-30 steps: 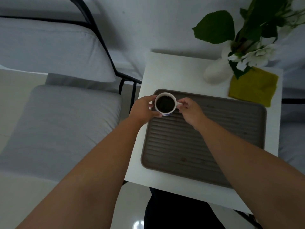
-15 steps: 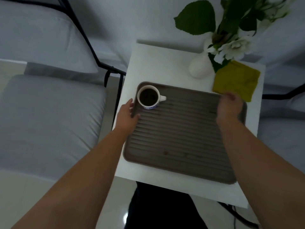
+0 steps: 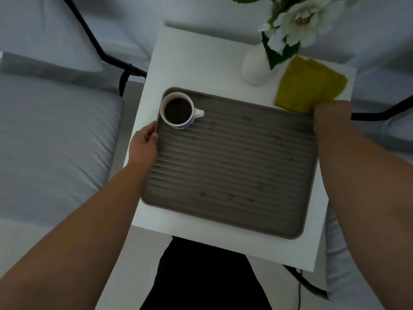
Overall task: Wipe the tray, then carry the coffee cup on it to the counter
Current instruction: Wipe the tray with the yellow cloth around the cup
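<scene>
Right hand (image 3: 330, 115): at the tray's far right corner, touching the near edge of the cloth (image 3: 309, 88); fingers hidden, so whether it grips cannot be told.
Left hand (image 3: 146, 142): fingers relaxed, resting against the tray's left rim.
Cloth: soft, light, folded; best pinched at its near edge.
Tray (image 3: 234, 166): ridged, stiff, speckled with crumbs; flat on the white side table (image 3: 190, 63).
Coffee cup (image 3: 178, 111): far left corner of tray, nearly full, likely to spill; handle points right.
Vase (image 3: 257, 66): just beside the cloth, likely to tip.

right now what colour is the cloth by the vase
Mustard yellow cloth, seen best in the head view, beside the white vase.
</scene>
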The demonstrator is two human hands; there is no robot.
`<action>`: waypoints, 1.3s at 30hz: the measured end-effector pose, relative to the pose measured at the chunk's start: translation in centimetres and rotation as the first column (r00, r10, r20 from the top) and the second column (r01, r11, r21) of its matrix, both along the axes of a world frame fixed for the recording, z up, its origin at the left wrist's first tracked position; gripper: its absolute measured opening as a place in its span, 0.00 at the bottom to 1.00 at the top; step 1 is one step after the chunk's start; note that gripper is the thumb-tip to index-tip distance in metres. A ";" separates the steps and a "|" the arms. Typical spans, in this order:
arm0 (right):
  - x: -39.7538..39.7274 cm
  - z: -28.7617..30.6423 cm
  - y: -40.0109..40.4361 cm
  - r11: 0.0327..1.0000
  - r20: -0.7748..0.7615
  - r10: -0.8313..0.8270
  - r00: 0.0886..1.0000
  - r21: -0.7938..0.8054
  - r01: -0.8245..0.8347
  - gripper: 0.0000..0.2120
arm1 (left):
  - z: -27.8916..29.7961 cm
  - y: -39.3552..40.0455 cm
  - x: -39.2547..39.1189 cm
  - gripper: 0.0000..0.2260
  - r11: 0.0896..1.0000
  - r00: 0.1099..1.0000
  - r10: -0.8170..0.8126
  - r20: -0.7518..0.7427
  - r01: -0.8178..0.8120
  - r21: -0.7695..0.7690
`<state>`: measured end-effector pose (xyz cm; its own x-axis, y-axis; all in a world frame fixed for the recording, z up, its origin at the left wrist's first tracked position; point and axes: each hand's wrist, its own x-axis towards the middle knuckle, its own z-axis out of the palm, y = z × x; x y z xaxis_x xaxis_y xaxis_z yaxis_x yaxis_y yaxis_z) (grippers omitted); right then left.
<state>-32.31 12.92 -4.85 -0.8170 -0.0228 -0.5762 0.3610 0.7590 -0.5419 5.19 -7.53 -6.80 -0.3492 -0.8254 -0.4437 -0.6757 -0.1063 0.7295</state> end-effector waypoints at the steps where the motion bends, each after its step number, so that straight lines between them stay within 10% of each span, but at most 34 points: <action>1: 0.0 0.2 -0.1 0.996 0.011 0.077 0.997 0.041 -0.077 0.16 | 0.0 0.0 0.0 0.19 1.000 1.000 0.004 0.007 -0.005 0.003; 6: 0.4 3.3 0.3 0.980 -0.460 -0.026 0.887 -0.187 -0.069 0.05 | 0.8 0.0 -0.3 0.18 1.000 0.996 -0.018 0.083 0.019 -0.011; 11: 6.3 9.4 1.5 0.915 -0.550 -0.033 0.834 -0.352 -0.196 0.07 | 1.8 0.1 -0.8 0.21 0.998 0.989 -0.061 0.134 0.062 -0.006; 15: 11.6 8.4 2.8 0.896 -0.615 0.302 0.729 -0.079 -0.438 0.04 | 2.1 0.8 -0.6 0.24 0.989 0.963 -0.124 0.237 0.139 -0.044; 20: 18.0 0.9 -0.4 0.625 -0.506 0.741 0.442 0.279 -0.729 0.21 | 1.4 1.5 0.0 0.27 0.965 0.924 -0.187 0.332 0.237 -0.115; 31: 21.6 -3.4 -7.7 0.432 -0.544 0.810 0.219 0.301 -0.850 0.17 | 0.5 1.2 1.6 0.24 0.981 0.969 -0.164 0.183 0.179 -0.070; 36: 18.4 -3.0 -4.3 0.733 -0.525 0.663 0.534 0.308 -0.607 0.18 | 0.4 1.9 1.7 0.23 0.989 0.982 -0.111 0.154 0.125 -0.080; 39: 18.4 -2.6 -3.2 0.765 -0.517 0.636 0.573 0.330 -0.553 0.17 | 0.2 2.1 1.6 0.23 0.986 0.982 -0.114 0.150 0.130 -0.104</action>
<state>-13.95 9.70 -7.48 -0.8042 -0.5929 -0.0407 -0.5407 0.7583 -0.3642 6.77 -5.42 -6.58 -0.3900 -0.8281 -0.4027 -0.7767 0.0609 0.6269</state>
